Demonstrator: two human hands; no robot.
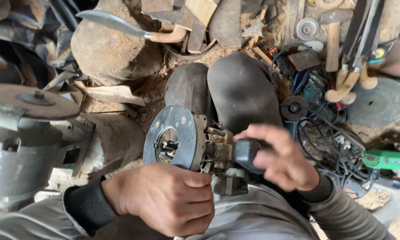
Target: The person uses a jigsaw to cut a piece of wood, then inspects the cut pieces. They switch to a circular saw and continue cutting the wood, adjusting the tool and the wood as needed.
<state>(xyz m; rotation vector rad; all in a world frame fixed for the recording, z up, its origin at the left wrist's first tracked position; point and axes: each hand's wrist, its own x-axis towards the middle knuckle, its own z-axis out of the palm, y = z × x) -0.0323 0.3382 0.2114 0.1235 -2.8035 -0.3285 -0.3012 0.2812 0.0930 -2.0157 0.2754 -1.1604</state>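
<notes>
**benchrat:** What's the status on that tool in your lap? Looks half apart.

**me:** Pretty much. My left hand (164,198) is closed in a fist low in the middle of the frame, fingers wrapped around the body of the router (218,162), which sits across my knees dead centre. My right hand (282,160) is curled over the black knob (246,153) on its right side, gripping it. The round base plate (173,135) is tipped up toward the camera, so you can see the collet and shaft (169,146) through the hole. Looks to me like the base is still on and nothing's come off yet, so most of the job is left. Whether the knob is loose or tight, I honestly can't tell, since my fingers cover it.

**benchrat:** Any tray for the bits?

**me:** Nope, no box, tin or tray anywhere. Everything's loose on the dirt floor: tangled cables (329,142) and a green tool (387,159) at right, a curved knife (129,27) on a stump (106,51) upper left, a bench grinder (26,133) at the left edge.
</notes>
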